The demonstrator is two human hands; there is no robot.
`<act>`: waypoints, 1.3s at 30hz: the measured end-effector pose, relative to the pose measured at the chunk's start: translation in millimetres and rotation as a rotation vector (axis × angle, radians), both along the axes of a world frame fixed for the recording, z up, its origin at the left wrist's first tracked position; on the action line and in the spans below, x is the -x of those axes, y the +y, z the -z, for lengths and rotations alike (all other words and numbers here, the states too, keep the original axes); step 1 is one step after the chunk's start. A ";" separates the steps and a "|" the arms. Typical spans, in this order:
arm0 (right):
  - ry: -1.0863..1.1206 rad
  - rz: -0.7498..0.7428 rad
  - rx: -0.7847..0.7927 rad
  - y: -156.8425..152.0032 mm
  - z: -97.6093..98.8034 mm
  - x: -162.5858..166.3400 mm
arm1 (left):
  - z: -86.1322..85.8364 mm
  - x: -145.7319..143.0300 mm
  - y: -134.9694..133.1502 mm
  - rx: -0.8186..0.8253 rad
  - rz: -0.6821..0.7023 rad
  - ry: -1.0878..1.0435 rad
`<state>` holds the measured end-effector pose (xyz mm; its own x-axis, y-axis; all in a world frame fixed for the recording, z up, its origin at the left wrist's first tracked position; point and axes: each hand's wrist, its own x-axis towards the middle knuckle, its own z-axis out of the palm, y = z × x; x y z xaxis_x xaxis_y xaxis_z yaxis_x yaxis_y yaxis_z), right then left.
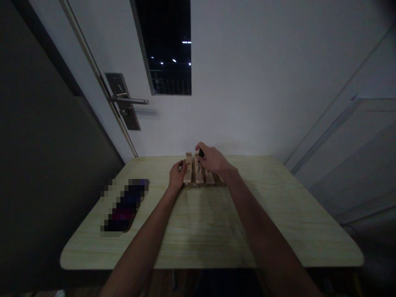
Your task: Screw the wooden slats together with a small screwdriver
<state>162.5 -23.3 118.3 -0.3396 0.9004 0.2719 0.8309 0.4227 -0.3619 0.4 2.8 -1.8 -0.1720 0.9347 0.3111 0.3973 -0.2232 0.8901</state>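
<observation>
A dark brown board point(206, 185) lies near the table's far edge, with several pale wooden pieces point(187, 175) set side by side across it. Each piece is upturned at its far end, like a hook, and small dark holes show in some. My left hand point(177, 175) is closed around the board's left end, its fingertips against the leftmost piece. In my right hand point(215, 159) is a screwdriver point(201, 153) with a black handle, its shaft slanting down onto the second piece from the left. That hand and forearm cover the board's right part.
A phone-like dark slab point(130, 206), partly pixelated, lies on the left of the pale wood-grain table point(287, 222). Behind the table stands a white door point(247, 82) with a metal lever handle point(130, 100) and a narrow dark window point(167, 49). A dark panel rises at the left.
</observation>
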 end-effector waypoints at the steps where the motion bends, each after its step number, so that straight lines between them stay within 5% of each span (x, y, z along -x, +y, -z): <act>1: 0.009 -0.006 -0.005 1.7 0.1 0.6 | -0.3 0.0 -0.3 0.001 -0.002 -0.003; 14: -0.098 0.136 -0.132 -4.9 -1.8 14.6 | -1.3 -1.1 0.2 0.003 0.006 -0.045; 26: -0.177 0.095 0.034 -10.4 -13.2 10.8 | -1.1 -0.1 0.6 0.012 -0.004 -0.030; 39: -0.239 0.147 0.006 -2.8 -17.1 5.1 | 1.5 -0.1 1.3 -0.003 0.016 -0.068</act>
<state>157.4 -26.2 135.4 -0.2587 0.9462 0.1944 0.9453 0.2894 -0.1504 0.5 4.2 -3.3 -0.1782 0.9366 0.3016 0.3320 -0.2313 0.9145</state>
